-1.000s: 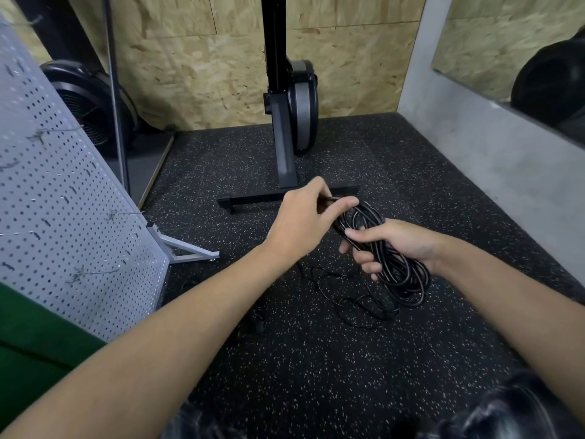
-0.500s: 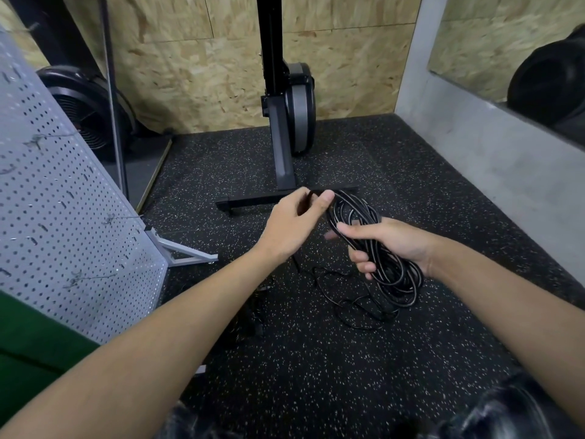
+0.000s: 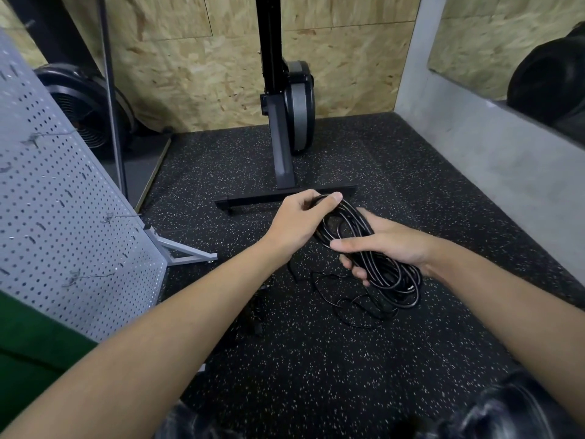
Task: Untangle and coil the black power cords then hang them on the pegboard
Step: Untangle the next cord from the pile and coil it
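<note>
Both forearms (image 3: 177, 337) are bare down to the left hand (image 3: 294, 223) and right hand (image 3: 389, 245); dark, faintly shiny legwear (image 3: 512, 410) shows at the bottom edge.

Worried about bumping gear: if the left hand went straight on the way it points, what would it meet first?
The left hand grips the cord coil now; beyond lies the stand's base bar, though the hand may pass above it; depth is unclear.
</note>
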The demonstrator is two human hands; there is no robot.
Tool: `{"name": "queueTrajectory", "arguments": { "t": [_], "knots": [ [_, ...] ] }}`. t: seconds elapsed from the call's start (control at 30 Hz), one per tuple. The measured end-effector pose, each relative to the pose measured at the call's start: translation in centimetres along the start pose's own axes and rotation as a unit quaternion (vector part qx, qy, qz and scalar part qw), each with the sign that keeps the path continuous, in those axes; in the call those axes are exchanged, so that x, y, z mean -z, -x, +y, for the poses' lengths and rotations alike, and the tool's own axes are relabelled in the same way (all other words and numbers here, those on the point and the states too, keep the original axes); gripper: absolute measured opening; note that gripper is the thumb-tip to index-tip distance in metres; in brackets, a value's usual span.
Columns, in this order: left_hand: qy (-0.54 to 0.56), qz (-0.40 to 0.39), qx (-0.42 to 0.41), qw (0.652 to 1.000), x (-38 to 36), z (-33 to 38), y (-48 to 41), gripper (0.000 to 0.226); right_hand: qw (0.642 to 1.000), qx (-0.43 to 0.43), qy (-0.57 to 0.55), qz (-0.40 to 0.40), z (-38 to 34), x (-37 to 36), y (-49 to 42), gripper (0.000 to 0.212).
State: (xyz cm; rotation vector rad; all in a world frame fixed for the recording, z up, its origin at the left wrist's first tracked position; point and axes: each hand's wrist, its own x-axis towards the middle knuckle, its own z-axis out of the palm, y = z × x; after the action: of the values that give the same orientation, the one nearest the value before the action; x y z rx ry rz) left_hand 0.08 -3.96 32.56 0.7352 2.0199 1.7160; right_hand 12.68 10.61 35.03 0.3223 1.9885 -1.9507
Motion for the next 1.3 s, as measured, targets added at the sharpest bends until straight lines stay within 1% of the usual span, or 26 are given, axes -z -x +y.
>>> {"name": "queueTrajectory", "arguments": {
  "t": [0.07, 0.1, 0.2, 0.27, 0.4, 0.5, 0.57, 0.63, 0.7, 0.73, 0.8, 0.87, 0.93, 1.07, 1.13, 1.2, 1.3],
  "knots": [
    [-0.005, 0.014, 0.016, 1.0, 0.1, -0.1, -0.1, 0.038, 0.999, 0.029, 0.03, 0.018, -0.1, -0.4, 0.1, 0.086],
    [-0.002, 0.019, 0.026, 0.999, 0.1, -0.1, -0.1, 0.044, 0.998, 0.043, 0.043, 0.025, -0.2, -0.5, 0.2, 0.094],
    [-0.002, 0.028, 0.045, 0.999, 0.3, 0.1, 0.0, 0.06, 0.994, 0.074, 0.067, 0.036, -0.3, -0.6, 0.2, 0.107],
    [-0.008, 0.026, 0.052, 0.998, 0.3, -0.2, -0.2, 0.059, 0.992, 0.094, 0.082, 0.035, -0.3, -0.7, 0.0, 0.107],
    [-0.007, 0.012, 0.09, 0.996, 0.3, -0.4, -0.4, 0.039, 0.987, 0.122, 0.092, 0.043, -0.1, -0.8, 0.0, 0.106],
    [0.034, -0.002, 0.135, 0.99, 0.4, -0.3, -0.6, 0.033, 0.985, 0.14, 0.099, 0.029, -0.3, -0.9, 0.2, 0.095],
    [0.063, -0.035, 0.147, 0.986, 0.6, -0.7, -0.9, 0.034, 0.983, 0.146, 0.111, 0.031, -0.4, -1.0, 0.2, 0.084],
    [0.115, -0.068, 0.157, 0.979, 0.8, -1.2, -1.1, 0.042, 0.98, 0.153, 0.121, 0.045, -0.4, -1.0, 0.2, 0.076],
    [0.109, -0.083, 0.16, 0.978, 1.3, -1.8, -1.0, 0.052, 0.978, 0.161, 0.116, 0.071, -0.5, -0.6, 0.1, 0.073],
    [0.072, -0.083, 0.155, 0.982, 1.8, -2.1, -0.9, 0.053, 0.976, 0.163, 0.116, 0.087, -0.5, -0.4, 0.1, 0.071],
    [-0.012, -0.066, 0.124, 0.99, 2.8, -2.7, -0.8, 0.04, 0.973, 0.155, 0.133, 0.104, -0.5, 0.0, 0.2, 0.067],
    [-0.071, -0.016, 0.088, 0.993, 3.9, -3.1, -1.2, 0.026, 0.973, 0.134, 0.161, 0.102, -0.3, 0.3, 0.3, 0.065],
    [-0.098, 0.035, 0.056, 0.993, 4.4, -2.9, -1.5, 0.024, 0.972, 0.122, 0.168, 0.108, 0.0, 0.4, 0.2, 0.068],
    [-0.095, 0.075, -0.005, 0.993, 2.9, -1.8, -1.0, 0.023, 0.967, 0.145, 0.148, 0.147, 0.0, 0.5, -0.3, 0.082],
    [-0.091, 0.103, -0.025, 0.99, 2.0, -1.0, -0.7, 0.027, 0.967, 0.147, 0.131, 0.159, -0.2, 0.4, -0.5, 0.088],
    [-0.069, 0.107, -0.029, 0.991, 1.3, -0.3, -0.6, 0.027, 0.968, 0.143, 0.12, 0.169, -0.2, 0.4, -0.5, 0.098],
    [-0.042, 0.089, -0.019, 0.995, 0.3, -0.2, -0.3, 0.019, 0.968, 0.143, 0.117, 0.168, -0.2, 0.6, -0.4, 0.116]
  ]
}}
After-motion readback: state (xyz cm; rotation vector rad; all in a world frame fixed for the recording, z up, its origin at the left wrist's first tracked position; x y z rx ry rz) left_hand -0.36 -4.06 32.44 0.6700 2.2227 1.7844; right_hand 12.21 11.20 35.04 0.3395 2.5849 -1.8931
